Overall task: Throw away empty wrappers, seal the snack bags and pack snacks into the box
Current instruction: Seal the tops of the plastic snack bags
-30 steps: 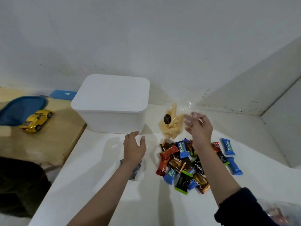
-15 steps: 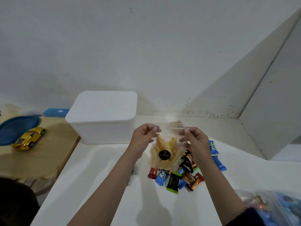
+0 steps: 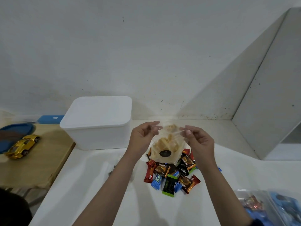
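Note:
A clear snack bag of pale yellow sticks with a dark round label hangs in the air above the white table. My left hand pinches the bag's top edge on the left, and my right hand pinches it on the right. Under the bag lies a pile of several small wrapped snacks in red, blue, black and green. A white box with its lid on stands at the back left of the table.
A clear bag with more snacks lies at the bottom right. A crumpled clear wrapper peeks out beside my left forearm. On a wooden side table sit a gold toy car and a blue lid.
My right hand lifted the stick-snack bag from the table, my left hand joined it, and both now pinch its top edge. The view has tilted upward.

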`<move>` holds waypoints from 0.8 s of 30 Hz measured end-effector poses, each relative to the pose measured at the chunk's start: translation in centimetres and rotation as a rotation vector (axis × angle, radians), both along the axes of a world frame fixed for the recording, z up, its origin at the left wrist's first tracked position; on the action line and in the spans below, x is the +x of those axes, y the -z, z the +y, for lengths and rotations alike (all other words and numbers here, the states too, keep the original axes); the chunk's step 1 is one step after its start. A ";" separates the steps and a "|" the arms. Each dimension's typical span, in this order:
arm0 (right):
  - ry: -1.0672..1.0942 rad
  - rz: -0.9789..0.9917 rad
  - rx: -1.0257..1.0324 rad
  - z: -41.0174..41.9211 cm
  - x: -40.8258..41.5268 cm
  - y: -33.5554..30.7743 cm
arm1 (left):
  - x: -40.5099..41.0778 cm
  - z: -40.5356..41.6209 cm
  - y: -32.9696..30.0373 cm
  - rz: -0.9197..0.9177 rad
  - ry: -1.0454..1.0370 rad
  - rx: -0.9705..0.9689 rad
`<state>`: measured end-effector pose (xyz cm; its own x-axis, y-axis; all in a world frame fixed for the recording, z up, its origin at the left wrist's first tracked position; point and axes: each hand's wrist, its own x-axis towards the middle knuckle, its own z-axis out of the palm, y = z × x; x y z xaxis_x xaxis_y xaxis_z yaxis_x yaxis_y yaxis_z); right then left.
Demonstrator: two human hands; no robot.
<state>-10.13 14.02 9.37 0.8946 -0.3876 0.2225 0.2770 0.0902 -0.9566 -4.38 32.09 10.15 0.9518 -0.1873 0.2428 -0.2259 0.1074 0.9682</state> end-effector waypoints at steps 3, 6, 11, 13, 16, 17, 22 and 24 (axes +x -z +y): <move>0.022 0.007 -0.021 -0.7 -0.2 0.0 | 0.1 -0.1 0.0 -0.012 -0.037 -0.016; 0.041 0.024 -0.038 -1.0 -0.3 0.2 | 0.0 -0.3 -0.2 -0.001 -0.078 -0.016; 0.071 0.045 0.036 -1.3 -0.4 0.2 | -0.2 -0.9 -0.7 0.010 -0.071 -0.056; 0.066 0.053 0.068 -1.4 -0.4 0.1 | -0.3 -1.0 -0.8 0.007 -0.064 -0.050; 0.061 0.054 0.084 -1.4 -0.5 -0.2 | -0.4 -1.1 -1.0 -0.004 -0.064 -0.025; 0.062 0.060 0.072 -1.4 -0.5 -0.2 | -0.4 -1.2 -1.0 -0.009 -0.066 -0.014; 0.065 0.097 0.054 -1.3 -0.4 -0.2 | -0.4 -1.2 -1.1 -0.019 -0.110 0.050; 0.066 0.101 0.072 -1.2 -0.5 -0.3 | -0.5 -1.2 -1.2 -0.011 -0.130 0.089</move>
